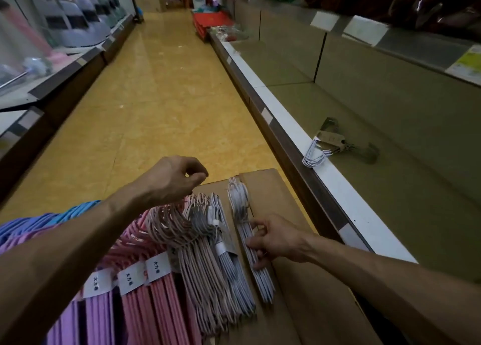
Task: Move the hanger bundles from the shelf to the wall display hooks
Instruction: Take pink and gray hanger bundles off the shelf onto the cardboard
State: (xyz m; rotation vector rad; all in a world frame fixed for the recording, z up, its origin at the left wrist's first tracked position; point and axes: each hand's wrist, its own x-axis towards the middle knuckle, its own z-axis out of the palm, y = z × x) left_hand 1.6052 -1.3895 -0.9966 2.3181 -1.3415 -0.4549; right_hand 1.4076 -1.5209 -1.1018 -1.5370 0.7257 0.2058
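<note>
Over a flat cardboard box in the aisle, both forearms reach forward. The right hand lies low, fingers curled round a slim bundle of white wire hangers that rests lengthwise on the cardboard, hooks pointing away. The left hand hovers higher, its fingers loosely curled with thumb near fingertips — holding nothing that I can see. Just beside the gripped bundle lie pale pink and grey wire hanger bundles, then pink and purple flat hangers with white labels. One more hanger bundle lies on the shelf at right, its hooks overhanging the white edge.
</note>
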